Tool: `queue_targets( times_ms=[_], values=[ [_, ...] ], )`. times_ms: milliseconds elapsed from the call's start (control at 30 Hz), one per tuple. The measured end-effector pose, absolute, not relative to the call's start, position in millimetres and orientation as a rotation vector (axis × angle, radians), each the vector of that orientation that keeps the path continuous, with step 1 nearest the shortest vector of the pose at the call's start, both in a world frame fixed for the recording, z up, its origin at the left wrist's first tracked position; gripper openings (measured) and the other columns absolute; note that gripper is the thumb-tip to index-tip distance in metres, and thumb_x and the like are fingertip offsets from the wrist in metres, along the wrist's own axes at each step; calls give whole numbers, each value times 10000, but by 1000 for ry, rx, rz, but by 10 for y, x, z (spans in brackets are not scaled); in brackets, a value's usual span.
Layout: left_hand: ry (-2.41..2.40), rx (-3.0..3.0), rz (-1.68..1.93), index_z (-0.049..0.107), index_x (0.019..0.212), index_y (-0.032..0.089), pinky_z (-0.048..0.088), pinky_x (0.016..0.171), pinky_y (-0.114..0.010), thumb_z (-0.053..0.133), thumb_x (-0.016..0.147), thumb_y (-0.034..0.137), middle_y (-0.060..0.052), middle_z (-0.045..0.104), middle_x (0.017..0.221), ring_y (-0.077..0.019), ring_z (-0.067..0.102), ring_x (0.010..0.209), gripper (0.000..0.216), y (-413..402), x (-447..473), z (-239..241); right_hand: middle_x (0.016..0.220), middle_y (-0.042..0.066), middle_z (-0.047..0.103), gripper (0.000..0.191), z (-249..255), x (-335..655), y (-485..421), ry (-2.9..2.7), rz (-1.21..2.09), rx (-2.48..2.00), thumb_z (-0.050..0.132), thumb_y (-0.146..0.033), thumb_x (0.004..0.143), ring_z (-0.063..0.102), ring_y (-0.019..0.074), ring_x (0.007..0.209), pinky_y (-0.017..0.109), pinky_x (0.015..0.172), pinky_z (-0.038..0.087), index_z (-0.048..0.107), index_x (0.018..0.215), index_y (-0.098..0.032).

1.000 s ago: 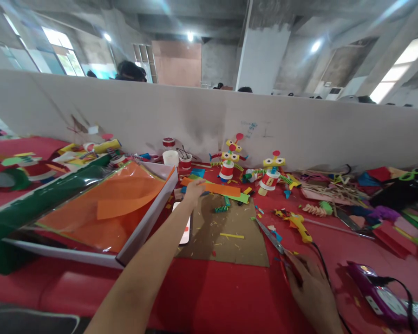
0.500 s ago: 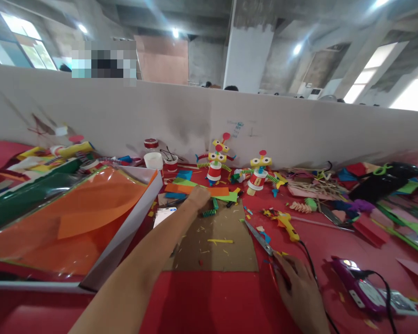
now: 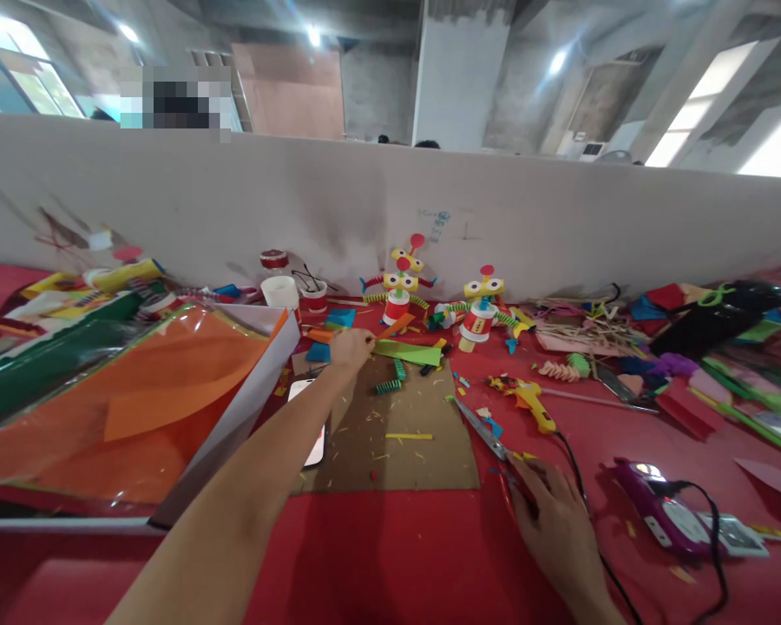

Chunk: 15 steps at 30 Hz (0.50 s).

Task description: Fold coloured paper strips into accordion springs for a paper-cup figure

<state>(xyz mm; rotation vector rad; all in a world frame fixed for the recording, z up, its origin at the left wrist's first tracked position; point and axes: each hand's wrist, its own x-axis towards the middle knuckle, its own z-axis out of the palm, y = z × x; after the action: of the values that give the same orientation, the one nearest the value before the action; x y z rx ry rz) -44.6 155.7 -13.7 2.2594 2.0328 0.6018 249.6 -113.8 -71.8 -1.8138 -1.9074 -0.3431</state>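
Observation:
My left hand (image 3: 352, 349) reaches to the far side of the brown cardboard (image 3: 423, 464), its fingers pinched on an orange paper strip (image 3: 396, 326) whose right end tilts up. Beside those fingers lies a green paper strip (image 3: 407, 351), with blue paper (image 3: 318, 352) on the other side. A dark green folded paper spring (image 3: 389, 385) rests on the cardboard below. My right hand (image 3: 553, 512) is closed around the red handles of a pair of scissors (image 3: 485, 431); the blades point away and left, along the cardboard's right edge.
Cup-bodied paper figures (image 3: 480, 319) stand near the white partition (image 3: 338, 217). A yellow glue gun (image 3: 534, 408) with a black cord lies right of the cardboard. Further right is a purple device (image 3: 664, 512). A phone (image 3: 316, 443) lies under my left forearm, beside a box of coloured sheets (image 3: 225, 469).
My left hand has shifted slightly left and pinched the orange strip, which lay flat before and now tilts up. The phone shows more. The scissors stay in my right hand.

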Motion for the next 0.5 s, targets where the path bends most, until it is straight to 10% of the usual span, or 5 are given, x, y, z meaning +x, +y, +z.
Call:
queue_targets(
  times_ms=[500],
  values=[
    [1722,1553,1135,682,805,137,486,550,-212,588,682,174,-15,697,665,-127,633,570,159,1558,-671,-155,1032,119,590,335,-742,2495,-1136,-1897,-363,-1850,496,-284,832,559,256,920,431,821,481,612,1127,-177]
  ],
)
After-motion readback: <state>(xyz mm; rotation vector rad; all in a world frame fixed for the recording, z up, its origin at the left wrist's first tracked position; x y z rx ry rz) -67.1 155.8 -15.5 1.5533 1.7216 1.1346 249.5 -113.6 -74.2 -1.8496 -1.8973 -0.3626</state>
